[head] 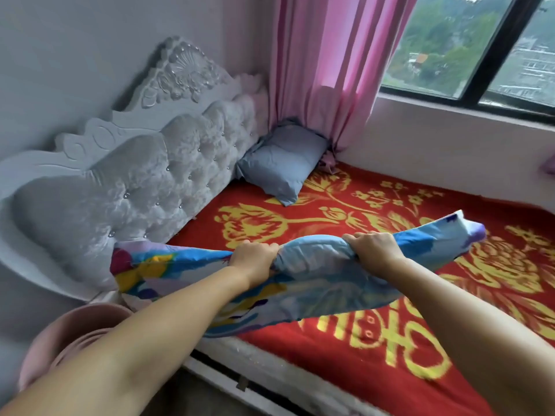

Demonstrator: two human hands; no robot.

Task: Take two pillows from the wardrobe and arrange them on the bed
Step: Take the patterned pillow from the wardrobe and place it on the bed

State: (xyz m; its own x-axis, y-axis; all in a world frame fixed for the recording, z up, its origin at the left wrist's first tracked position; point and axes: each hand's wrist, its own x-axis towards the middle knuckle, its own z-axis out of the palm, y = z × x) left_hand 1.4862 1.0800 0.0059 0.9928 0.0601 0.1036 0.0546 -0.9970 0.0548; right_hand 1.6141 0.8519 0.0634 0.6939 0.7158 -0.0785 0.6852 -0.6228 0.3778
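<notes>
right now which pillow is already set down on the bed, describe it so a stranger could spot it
Find the tufted grey headboard and follow it to the corner by the pink curtain. The plain pale-blue pillow leans there on the red bedspread. Unlike the colourful printed pillow gripped in both hands, it is single-coloured and untouched.

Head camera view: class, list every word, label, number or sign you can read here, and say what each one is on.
Red blanket: large yellow lettering near the bed's front edge, upside down from here and partly covered by the patterned pillow; not reliably readable.
Patterned pillow, blue pillow, headboard, curtain: no text.
Buildings outside the window: too small and blurred to read.
</notes>
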